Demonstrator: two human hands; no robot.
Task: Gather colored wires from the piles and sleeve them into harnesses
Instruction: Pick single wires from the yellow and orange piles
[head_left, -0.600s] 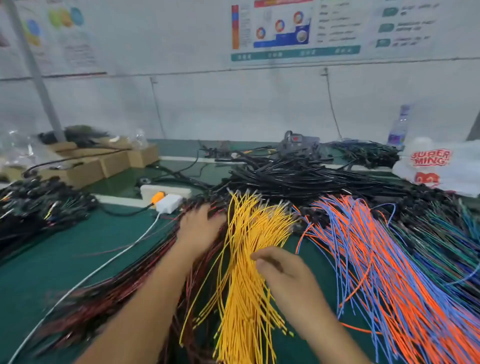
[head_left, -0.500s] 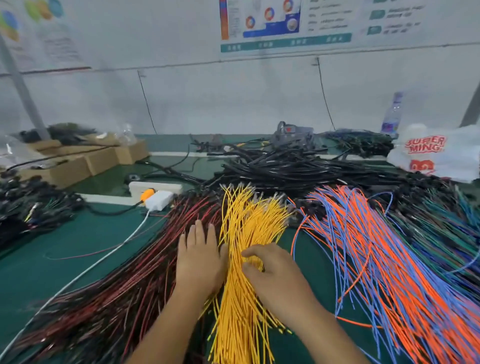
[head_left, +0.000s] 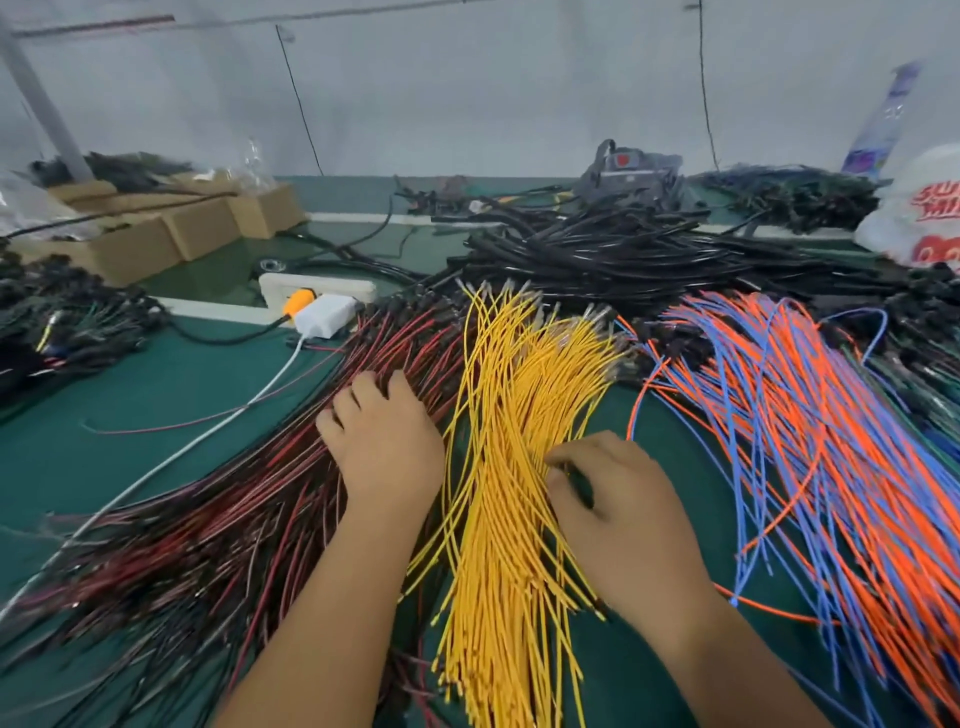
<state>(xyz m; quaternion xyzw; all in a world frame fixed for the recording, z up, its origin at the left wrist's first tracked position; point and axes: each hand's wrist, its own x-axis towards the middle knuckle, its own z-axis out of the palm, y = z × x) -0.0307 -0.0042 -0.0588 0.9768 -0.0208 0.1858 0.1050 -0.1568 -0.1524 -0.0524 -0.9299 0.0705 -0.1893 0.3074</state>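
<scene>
A fan of yellow wires (head_left: 514, 395) lies in the middle of the green table (head_left: 130, 405). My right hand (head_left: 628, 514) sits on its right side, fingers curled and pinching some yellow strands. To the left spreads a pile of red and black wires (head_left: 223, 530). My left hand (head_left: 387, 447) lies on it, fingers bent down into the strands, fingertips hidden. An orange and blue wire pile (head_left: 810, 447) spreads to the right. Black sleeving and cables (head_left: 623, 254) are heaped behind the wires.
A white power strip (head_left: 322, 286) with an orange plug and a white charger (head_left: 326, 318) sits behind the red wires. Cardboard boxes (head_left: 156, 234) stand at the back left, dark harnesses (head_left: 62, 322) at the left, a white plastic bag (head_left: 914, 218) and a bottle (head_left: 883, 119) at the back right.
My left hand slid left off the yellow wires onto the red and black pile and its fingers bent down. My right hand stayed on the yellow wires. The camera tilted down.
</scene>
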